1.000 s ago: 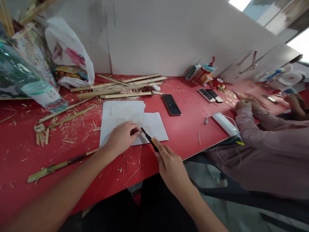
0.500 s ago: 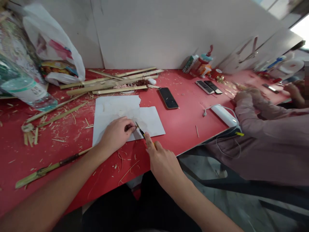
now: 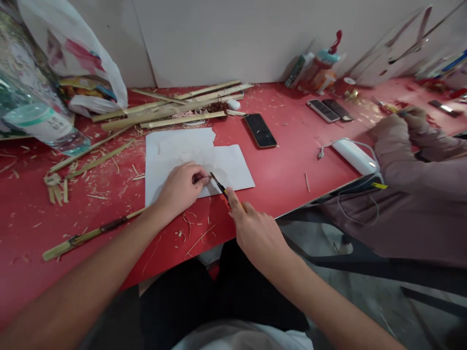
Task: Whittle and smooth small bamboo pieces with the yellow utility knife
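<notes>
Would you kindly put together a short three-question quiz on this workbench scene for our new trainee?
1. The left hand pinches a small piece on the white paper. What does the right hand hold? A pencil; B craft knife; C scissors.
2. True or false: the black phone lies off the paper.
3. Fill in: the bamboo strips lie on a ___ table.
Key: 1 B; 2 true; 3 red.

Red table (image 3: 292,170), white paper sheet (image 3: 226,165), pale tan bamboo strips (image 3: 164,112), black phone (image 3: 260,130), mauve sleeve (image 3: 419,170)
</notes>
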A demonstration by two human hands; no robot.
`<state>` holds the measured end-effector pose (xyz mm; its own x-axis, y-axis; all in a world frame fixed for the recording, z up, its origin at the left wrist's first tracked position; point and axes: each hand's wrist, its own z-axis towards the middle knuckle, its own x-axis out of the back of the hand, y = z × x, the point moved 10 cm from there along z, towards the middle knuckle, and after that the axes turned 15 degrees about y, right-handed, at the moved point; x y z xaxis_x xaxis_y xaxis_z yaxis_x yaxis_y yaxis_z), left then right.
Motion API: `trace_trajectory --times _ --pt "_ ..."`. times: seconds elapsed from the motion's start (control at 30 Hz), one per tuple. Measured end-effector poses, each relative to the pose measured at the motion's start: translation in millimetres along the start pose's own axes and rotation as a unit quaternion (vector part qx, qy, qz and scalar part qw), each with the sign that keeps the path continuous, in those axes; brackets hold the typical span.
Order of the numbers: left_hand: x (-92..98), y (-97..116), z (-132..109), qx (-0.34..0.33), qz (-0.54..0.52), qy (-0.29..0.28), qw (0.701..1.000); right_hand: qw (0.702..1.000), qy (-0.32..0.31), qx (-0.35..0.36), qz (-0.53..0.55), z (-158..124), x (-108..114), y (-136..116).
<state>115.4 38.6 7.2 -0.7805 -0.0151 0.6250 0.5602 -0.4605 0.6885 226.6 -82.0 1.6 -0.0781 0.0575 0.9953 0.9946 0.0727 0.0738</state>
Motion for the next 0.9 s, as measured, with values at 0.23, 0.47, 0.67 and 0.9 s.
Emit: trace_trajectory --times 0.23,0.47,0.67,0.9 --pt "3.1 1 1 0.014 0.017 0.005 1.0 1.0 0.0 -0.005 0.031 -3 -2 0" --pt "2.8 3 1 0.014 0.001 -0.005 1.0 0.998 0.005 -0.023 0.059 -14 -2 5" --pt "1.0 3 -1 0.013 0.011 -0.013 1.0 0.998 0.009 -0.017 0.06 -14 -7 5" --pt "0.0 1 -5 0.009 0.049 -0.023 0.999 0.995 0.029 -0.021 0.088 -15 -3 8"
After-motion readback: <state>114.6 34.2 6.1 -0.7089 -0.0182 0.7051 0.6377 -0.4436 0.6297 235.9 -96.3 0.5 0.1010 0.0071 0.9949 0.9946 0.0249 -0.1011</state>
